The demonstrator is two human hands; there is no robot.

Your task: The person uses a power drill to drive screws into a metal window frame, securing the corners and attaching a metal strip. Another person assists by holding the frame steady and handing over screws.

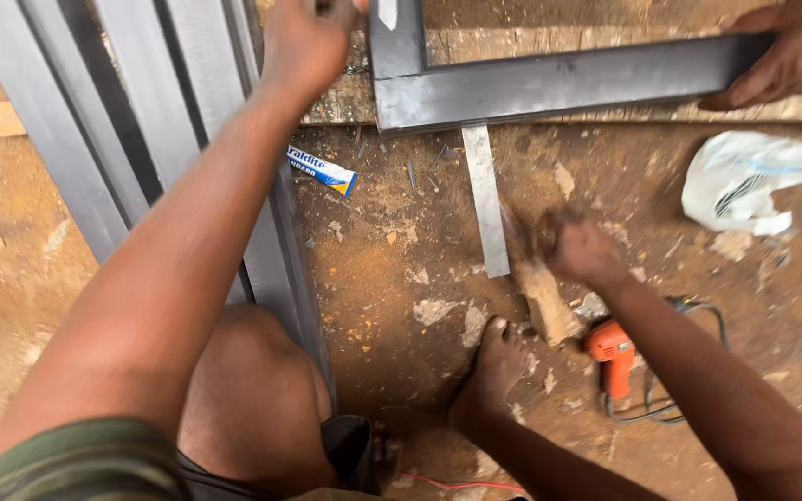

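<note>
From the head camera, looking down at a dirt floor, the left hand [308,42] reaches up to the top edge, fingers curled shut at the inner corner of a dark metal frame [549,88]; what it grips, if anything, is cut off by the picture's edge. The frame is an L-shaped corner of flat bars, lying on a worn wooden plank [475,44] near the top of the view.

The right hand [573,249] is lower and to the right, blurred, its fingers closed in a fist around something I cannot make out. It sits just beside the lower end of a flat metal strip [486,199], which runs down from under the frame's corner toward a chunk of wood [549,301] on the ground.

Another person's hand [791,56] (at the top right corner) presses its fingers flat on the far end of the frame's horizontal bar.

Long grey metal bars [113,121] run diagonally down the left side, passing under the left forearm. A small blue-and-white box [322,170] lies beside them, below the frame. A few nails [410,174] are scattered in the dirt near the strip. A white plastic bag [749,181] lies at the right, and an orange power drill [613,357] with its cable rests on the ground under the right forearm. The person's bare foot [494,371] stands between the bars and the drill.
</note>
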